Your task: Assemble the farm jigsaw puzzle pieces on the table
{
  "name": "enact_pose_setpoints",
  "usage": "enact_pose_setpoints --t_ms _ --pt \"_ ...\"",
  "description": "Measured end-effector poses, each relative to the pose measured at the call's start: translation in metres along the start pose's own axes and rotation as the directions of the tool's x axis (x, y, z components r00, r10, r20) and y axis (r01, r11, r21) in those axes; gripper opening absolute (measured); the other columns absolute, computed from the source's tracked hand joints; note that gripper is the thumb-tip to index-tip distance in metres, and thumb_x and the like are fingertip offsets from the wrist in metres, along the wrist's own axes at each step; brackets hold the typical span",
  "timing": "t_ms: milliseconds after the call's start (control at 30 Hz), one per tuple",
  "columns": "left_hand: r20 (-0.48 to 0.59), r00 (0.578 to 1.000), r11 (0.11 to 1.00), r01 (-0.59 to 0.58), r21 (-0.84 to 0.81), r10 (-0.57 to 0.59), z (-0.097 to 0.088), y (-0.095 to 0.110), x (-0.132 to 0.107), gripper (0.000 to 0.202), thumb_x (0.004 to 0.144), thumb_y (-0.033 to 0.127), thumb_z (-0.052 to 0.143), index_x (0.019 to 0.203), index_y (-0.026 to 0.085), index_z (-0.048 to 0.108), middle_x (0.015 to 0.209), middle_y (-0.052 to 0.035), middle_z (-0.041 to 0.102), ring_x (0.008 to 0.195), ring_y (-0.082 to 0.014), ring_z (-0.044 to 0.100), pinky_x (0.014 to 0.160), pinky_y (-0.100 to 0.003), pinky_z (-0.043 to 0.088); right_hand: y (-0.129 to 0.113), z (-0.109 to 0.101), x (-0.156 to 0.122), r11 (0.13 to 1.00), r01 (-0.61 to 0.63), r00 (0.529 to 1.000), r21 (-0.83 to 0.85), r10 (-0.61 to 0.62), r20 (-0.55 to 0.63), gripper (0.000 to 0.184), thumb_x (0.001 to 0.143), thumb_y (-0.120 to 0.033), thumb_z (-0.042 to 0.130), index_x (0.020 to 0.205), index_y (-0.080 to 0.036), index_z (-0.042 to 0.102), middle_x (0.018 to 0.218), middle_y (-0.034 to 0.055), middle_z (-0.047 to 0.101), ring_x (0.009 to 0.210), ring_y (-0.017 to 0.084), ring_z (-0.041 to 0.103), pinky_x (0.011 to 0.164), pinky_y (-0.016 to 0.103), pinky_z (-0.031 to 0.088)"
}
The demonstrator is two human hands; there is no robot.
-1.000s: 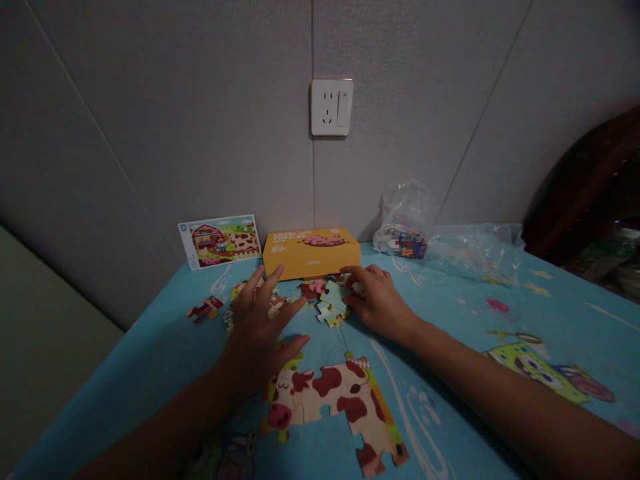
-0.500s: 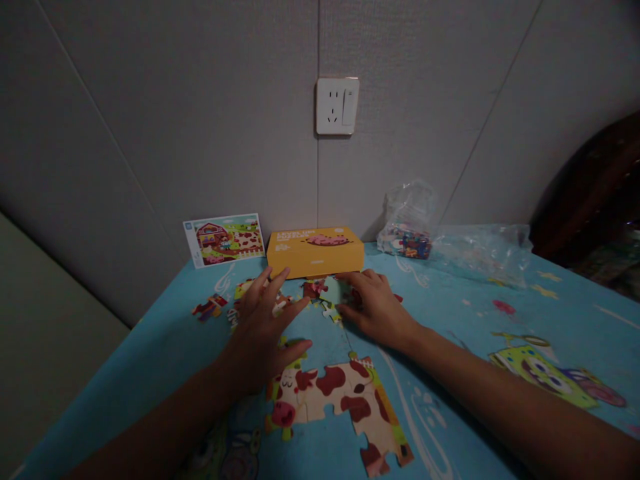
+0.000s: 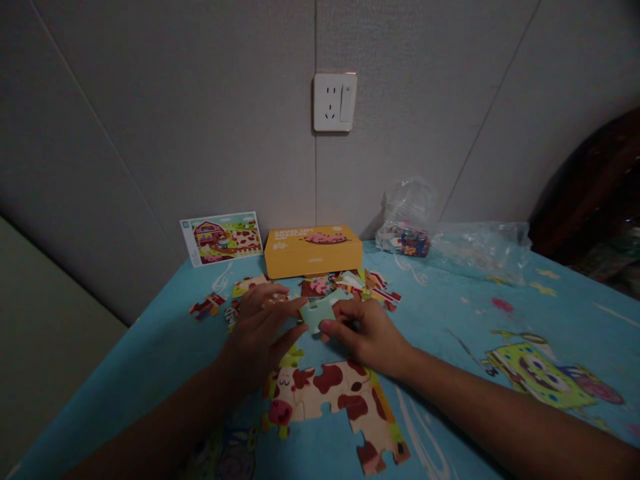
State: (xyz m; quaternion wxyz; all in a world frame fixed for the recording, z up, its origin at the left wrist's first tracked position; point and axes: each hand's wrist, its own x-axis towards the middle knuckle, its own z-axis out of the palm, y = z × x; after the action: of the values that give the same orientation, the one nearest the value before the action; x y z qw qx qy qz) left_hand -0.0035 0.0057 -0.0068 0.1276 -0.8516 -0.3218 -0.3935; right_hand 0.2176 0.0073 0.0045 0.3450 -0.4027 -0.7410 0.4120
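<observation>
- Biggest thing here is the grey wall (image 3: 225, 113), running along the far side.
- Then the tabletop (image 3: 450, 340), covered by a blue cloth with a SpongeBob print on the right.
- Clear plastic bag (image 3: 480, 252) lying at the far right, with a smaller clear pouch of puzzle pieces (image 3: 404, 240) just left of it.
- Yellow puzzle box (image 3: 315, 260), far middle, close to the wall.
- Partly joined cow puzzle (image 3: 333, 383) sitting near the middle, brown patches and pink snout showing.
- Farm picture card (image 3: 225, 240) leaning at the far left, just left of the box.
- Right hand (image 3: 373, 337): grip is pinched on a piece, thumb on the near side.
- Left hand (image 3: 253, 333): thumb and index at that piece's left edge; can't tell if the grip's actually clamped.
- White wall socket (image 3: 335, 102), up above the box.
- Loose pieces (image 3: 390, 298) heaped in front of the box, plus a little cluster (image 3: 207, 307) off left.
- Pale green puzzle piece (image 3: 316, 315), smallest of the lot: between both hands, on the far side of the cow.
</observation>
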Motion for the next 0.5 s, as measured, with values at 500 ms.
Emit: enact_pose_setpoints --t_ms 500 --pt "0.002 1.0 0.998 0.025 -0.05 -0.025 -0.0047 -0.0015 0.0036 0.02 0.089 0.017 0.063 0.109 0.019 0.057 0.1 -0.0079 0.065 0.111 -0.0266 0.052 0.096 -0.046 0.046 0.0017 -0.0026 -0.0004 0.988 0.007 0.997 0.155 -0.019 0.079 0.041 0.097 -0.05 0.043 0.082 -0.016 0.062 0.046 -0.0063 0.044 0.038 0.009 0.038 0.042 0.021 0.029"
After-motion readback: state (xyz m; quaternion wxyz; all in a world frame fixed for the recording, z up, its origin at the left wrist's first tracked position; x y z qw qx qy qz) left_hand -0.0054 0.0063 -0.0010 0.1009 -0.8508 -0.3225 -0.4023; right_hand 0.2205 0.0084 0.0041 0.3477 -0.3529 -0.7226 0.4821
